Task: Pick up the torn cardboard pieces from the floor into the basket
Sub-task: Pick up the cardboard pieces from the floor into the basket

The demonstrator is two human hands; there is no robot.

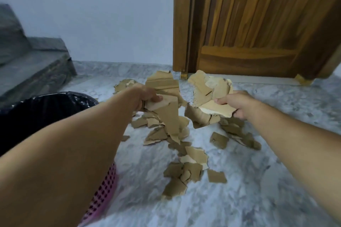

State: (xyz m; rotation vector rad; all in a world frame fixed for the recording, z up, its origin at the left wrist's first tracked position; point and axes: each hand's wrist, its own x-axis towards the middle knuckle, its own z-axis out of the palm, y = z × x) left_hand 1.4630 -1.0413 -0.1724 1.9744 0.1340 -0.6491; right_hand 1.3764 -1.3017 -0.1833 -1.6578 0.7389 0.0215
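Note:
Several torn brown cardboard pieces (186, 169) lie scattered on the grey marble floor. My left hand (143, 97) grips a bunch of cardboard pieces (162, 88) lifted above the floor. My right hand (238, 104) grips another bunch of pieces (208, 90), also raised. A pink perforated basket (103, 193) lined with a black plastic bag (46, 112) stands at the left, mostly hidden behind my left forearm.
A closed wooden door (258, 20) and its frame stand at the back right. Grey stone steps (27, 64) rise at the left against a pale wall (103, 14). More small pieces (124, 84) lie near the wall.

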